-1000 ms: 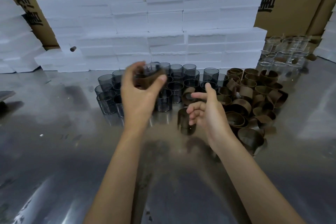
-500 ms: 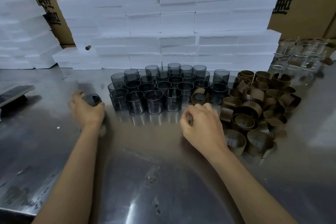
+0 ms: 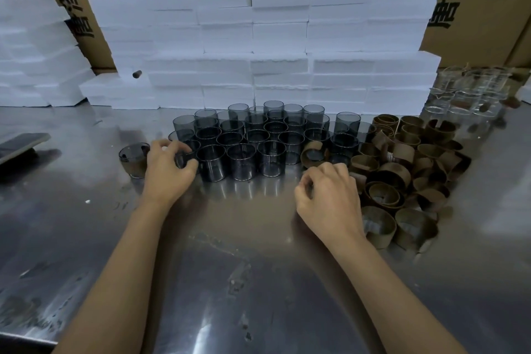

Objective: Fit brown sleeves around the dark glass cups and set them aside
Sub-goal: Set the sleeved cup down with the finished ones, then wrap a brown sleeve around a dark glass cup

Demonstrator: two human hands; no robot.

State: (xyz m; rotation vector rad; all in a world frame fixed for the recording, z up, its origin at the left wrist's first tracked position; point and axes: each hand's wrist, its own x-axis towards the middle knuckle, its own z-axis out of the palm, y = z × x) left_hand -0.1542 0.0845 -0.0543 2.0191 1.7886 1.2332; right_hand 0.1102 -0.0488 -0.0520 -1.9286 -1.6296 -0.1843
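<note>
Nearest, the right hand rests knuckles-up on the steel surface at the near edge of the heap of brown sleeves, where it was half a second ago; its fingers are curled under, and whether they pinch a sleeve I cannot tell. The left hand has left the sleeved cup standing alone at the left, just beside its knuckles, so one cup looks finished and set aside. That hand has shifted right to the block of dark glass cups, and its fingers now curl round the front-left cup, probably the next one to fit. Behind stand white foam blocks.
</note>
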